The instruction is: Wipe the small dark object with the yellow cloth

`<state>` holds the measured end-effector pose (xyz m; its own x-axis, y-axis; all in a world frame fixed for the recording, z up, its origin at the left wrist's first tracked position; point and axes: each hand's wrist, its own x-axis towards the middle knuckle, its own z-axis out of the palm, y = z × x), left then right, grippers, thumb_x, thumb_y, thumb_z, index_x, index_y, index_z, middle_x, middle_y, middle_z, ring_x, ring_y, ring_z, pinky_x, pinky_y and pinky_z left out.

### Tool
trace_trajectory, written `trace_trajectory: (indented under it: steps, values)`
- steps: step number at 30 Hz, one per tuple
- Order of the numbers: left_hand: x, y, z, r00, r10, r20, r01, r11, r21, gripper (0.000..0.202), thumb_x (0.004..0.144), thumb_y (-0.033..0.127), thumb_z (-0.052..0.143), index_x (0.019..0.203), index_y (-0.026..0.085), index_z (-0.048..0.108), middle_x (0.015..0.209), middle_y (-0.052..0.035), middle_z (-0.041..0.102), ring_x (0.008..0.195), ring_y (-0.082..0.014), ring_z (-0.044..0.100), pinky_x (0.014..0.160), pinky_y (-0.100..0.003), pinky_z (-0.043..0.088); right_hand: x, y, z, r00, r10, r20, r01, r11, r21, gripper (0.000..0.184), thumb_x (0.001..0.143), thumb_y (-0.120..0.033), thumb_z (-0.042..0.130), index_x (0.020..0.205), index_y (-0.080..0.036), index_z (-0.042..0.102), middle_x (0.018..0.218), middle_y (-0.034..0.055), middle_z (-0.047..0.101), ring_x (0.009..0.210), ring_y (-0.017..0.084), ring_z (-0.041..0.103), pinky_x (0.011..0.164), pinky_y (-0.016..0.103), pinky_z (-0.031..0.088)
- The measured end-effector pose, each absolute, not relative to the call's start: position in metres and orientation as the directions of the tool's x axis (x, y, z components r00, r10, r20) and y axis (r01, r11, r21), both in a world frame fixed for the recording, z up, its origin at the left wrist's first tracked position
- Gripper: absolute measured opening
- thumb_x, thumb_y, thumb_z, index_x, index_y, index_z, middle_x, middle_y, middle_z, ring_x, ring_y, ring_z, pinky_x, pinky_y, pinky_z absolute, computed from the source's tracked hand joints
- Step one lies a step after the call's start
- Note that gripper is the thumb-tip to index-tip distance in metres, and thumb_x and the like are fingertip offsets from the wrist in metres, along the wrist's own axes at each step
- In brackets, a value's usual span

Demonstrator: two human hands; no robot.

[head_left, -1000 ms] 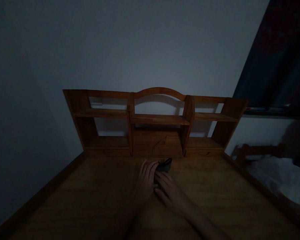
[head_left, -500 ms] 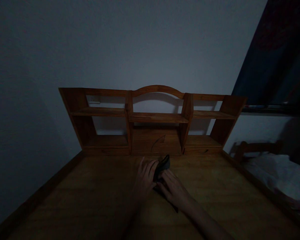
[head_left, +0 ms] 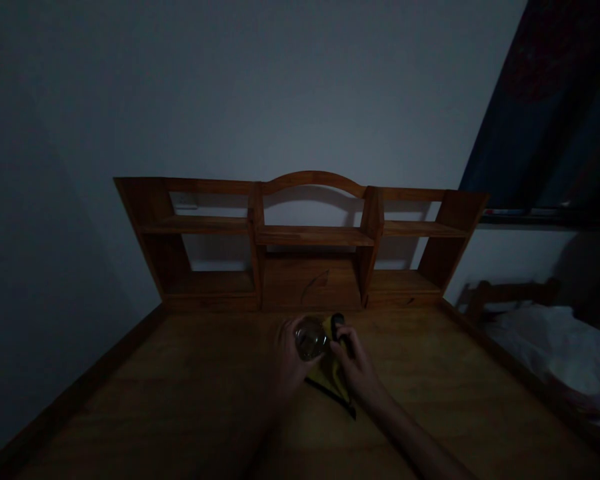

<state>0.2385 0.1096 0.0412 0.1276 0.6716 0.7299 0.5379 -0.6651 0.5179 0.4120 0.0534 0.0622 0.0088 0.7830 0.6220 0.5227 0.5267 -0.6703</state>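
In the dim light my left hand (head_left: 289, 357) curls around a round, clear glass (head_left: 311, 338), its circular rim facing me. Whether it is a cup or a jar I cannot tell. Just to the right, my right hand (head_left: 353, 360) grips a cloth (head_left: 334, 377) that looks yellow-green with a dark edge. The upper part of the cloth is bunched in the fingers beside the glass. Its lower corner hangs down toward the desk, below the hands.
The hands are above a wooden desk (head_left: 180, 393) with raised side edges. A wooden shelf unit (head_left: 315, 235) stands along its back, against a pale wall (head_left: 280, 87). On the right are a dark curtain (head_left: 545, 120) and a bed with white bedding (head_left: 545, 340).
The glass, hidden before under the dark side of the cloth, now shows in my left hand. My right hand has drawn the cloth to the right, turning its yellow-green side up.
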Motion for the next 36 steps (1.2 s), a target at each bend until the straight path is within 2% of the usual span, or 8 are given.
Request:
trace_trajectory:
  steps: [3, 7, 13, 16, 23, 30, 33, 36]
  values:
    - [0.245, 0.102, 0.040, 0.194, 0.692, 0.696, 0.470, -0.688, 0.553, 0.072, 0.070, 0.025, 0.075, 0.133, 0.020, 0.039, 0.131, -0.0119, 0.053, 0.126, -0.0276, 0.047, 0.105, -0.049, 0.040, 0.410, 0.051, 0.064, -0.011, 0.843, 0.538, 0.387, 0.499, -0.775, 0.022, 0.096, -0.036, 0.045, 0.116, -0.026, 0.046, 0.119, 0.0062, 0.059, 0.115, 0.020, 0.056, 0.097, 0.035, 0.048]
    - [0.244, 0.099, 0.035, 0.322, 0.619, 0.717, 0.487, -0.757, 0.435, 0.077, 0.071, 0.025, 0.074, 0.136, 0.020, 0.034, 0.138, -0.0110, 0.048, 0.136, -0.0287, 0.035, 0.111, -0.052, 0.033, 0.411, 0.052, 0.063, -0.067, 0.862, 0.503, 0.306, 0.497, -0.812, 0.046, 0.094, -0.039, 0.050, 0.138, -0.028, 0.039, 0.142, 0.0079, 0.047, 0.132, 0.023, 0.044, 0.110, 0.044, 0.037]
    - [0.238, 0.103, 0.035, 0.350, 0.528, 0.774, 0.535, -0.791, 0.297, 0.073, 0.077, 0.027, 0.069, 0.139, 0.020, 0.032, 0.139, -0.0109, 0.048, 0.135, -0.0279, 0.037, 0.114, -0.053, 0.029, 0.416, 0.056, 0.063, -0.093, 0.858, 0.506, 0.280, 0.510, -0.813, 0.037, 0.095, -0.038, 0.051, 0.132, -0.032, 0.053, 0.139, 0.0028, 0.053, 0.132, 0.024, 0.045, 0.113, 0.047, 0.031]
    - [0.237, 0.107, 0.037, 0.279, 0.549, 0.788, 0.553, -0.763, 0.336, 0.072, 0.075, 0.024, 0.071, 0.137, 0.021, 0.034, 0.138, -0.0103, 0.050, 0.133, -0.0270, 0.041, 0.114, -0.052, 0.030, 0.416, 0.055, 0.062, -0.065, 0.867, 0.493, 0.290, 0.490, -0.822, 0.039, 0.094, -0.039, 0.051, 0.132, -0.031, 0.053, 0.139, 0.0036, 0.054, 0.131, 0.025, 0.046, 0.113, 0.048, 0.032]
    - [0.236, 0.108, 0.039, 0.128, 0.717, 0.685, 0.490, -0.646, 0.585, 0.081, 0.067, 0.025, 0.076, 0.137, 0.024, 0.035, 0.134, -0.0093, 0.051, 0.125, -0.0267, 0.049, 0.104, -0.044, 0.043, 0.414, 0.051, 0.059, -0.108, 0.865, 0.491, 0.296, 0.499, -0.814, 0.041, 0.094, -0.041, 0.050, 0.134, -0.030, 0.052, 0.141, 0.0045, 0.051, 0.132, 0.026, 0.045, 0.112, 0.049, 0.033]
    - [0.238, 0.099, 0.036, 0.323, 0.706, 0.631, 0.560, -0.680, 0.473, 0.085, 0.064, 0.038, 0.079, 0.137, 0.027, 0.036, 0.135, -0.0079, 0.051, 0.124, -0.0269, 0.050, 0.101, -0.040, 0.045, 0.419, 0.054, 0.059, -0.117, 0.859, 0.499, 0.258, 0.511, -0.820, 0.041, 0.095, -0.041, 0.048, 0.135, -0.030, 0.051, 0.139, 0.0050, 0.053, 0.130, 0.025, 0.047, 0.111, 0.048, 0.035]
    - [0.238, 0.099, 0.034, 0.313, 0.689, 0.653, 0.606, -0.675, 0.421, 0.084, 0.065, 0.044, 0.077, 0.136, 0.026, 0.037, 0.133, -0.0092, 0.053, 0.119, -0.0282, 0.054, 0.099, -0.041, 0.046, 0.419, 0.053, 0.061, -0.126, 0.860, 0.495, 0.277, 0.509, -0.815, 0.042, 0.095, -0.041, 0.048, 0.135, -0.029, 0.051, 0.140, 0.0052, 0.053, 0.130, 0.025, 0.047, 0.111, 0.048, 0.035]
    - [0.238, 0.101, 0.033, 0.233, 0.713, 0.661, 0.624, -0.631, 0.461, 0.081, 0.065, 0.042, 0.077, 0.134, 0.026, 0.038, 0.131, -0.0098, 0.054, 0.115, -0.0285, 0.057, 0.095, -0.040, 0.048, 0.417, 0.050, 0.064, -0.128, 0.858, 0.497, 0.310, 0.511, -0.802, 0.042, 0.095, -0.040, 0.048, 0.136, -0.029, 0.050, 0.141, 0.0053, 0.052, 0.132, 0.025, 0.045, 0.111, 0.048, 0.034]
